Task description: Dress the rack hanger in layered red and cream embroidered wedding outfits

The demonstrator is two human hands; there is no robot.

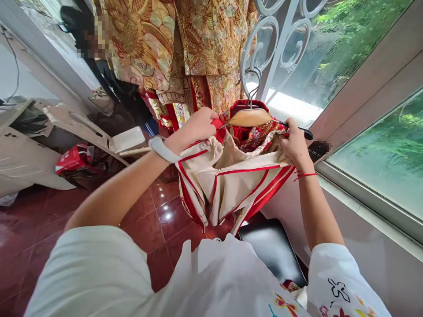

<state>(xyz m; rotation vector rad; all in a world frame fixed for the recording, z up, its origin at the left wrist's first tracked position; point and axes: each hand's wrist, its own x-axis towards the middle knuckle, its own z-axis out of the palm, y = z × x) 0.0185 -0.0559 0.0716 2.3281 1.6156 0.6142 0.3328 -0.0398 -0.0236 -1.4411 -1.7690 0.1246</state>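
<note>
White shirt (224,277) below; left hand (200,126) and right hand (294,144) grip cream garment (243,187) (red-edged, creased).

Gold-embroidered garments (214,39) hang side by side at the top, with red cloth showing lower down; to their right rises white metal scrollwork (283,35), its curls set against a window (390,136) with green foliage (357,26) outside; by the window frame is a small dark object (316,150) bearing digits, partly blurred; a pale wall (357,246) runs below, with a glossy black seat (274,248) beside it; reddish floor tiles (161,251) reflect bright spots; at left, pale furniture (29,158) stands near a red packet (73,159) and a shallow white tray (130,138); a person (125,88) in dark clothing is beyond.
</note>
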